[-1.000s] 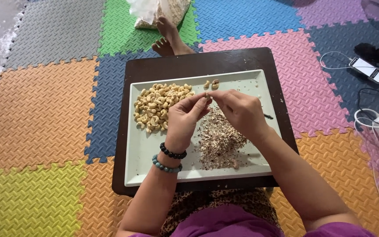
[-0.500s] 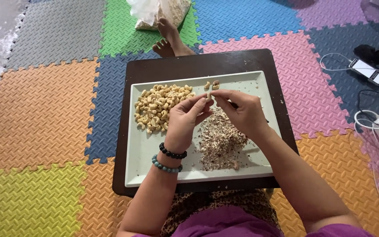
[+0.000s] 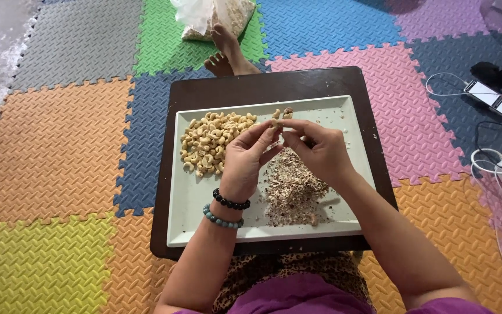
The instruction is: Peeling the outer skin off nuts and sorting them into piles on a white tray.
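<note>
A cashew (image 3: 275, 123) is pinched between the fingertips of the left hand (image 3: 250, 156) and the right hand (image 3: 316, 152), above the tray (image 3: 188, 200) (pale, rectangular). A nut pile (image 3: 213, 141) lies far left on it; husks (image 3: 293, 187) lie near the hands, right of centre. The tray sits on a dark table (image 3: 262, 87).

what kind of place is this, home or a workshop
Most likely a room at home, with the work done sitting on the floor. The floor is covered in coloured interlocking foam mats, a low dark table holds a tray of cashew nuts, and a phone lies charging beside it.
</note>
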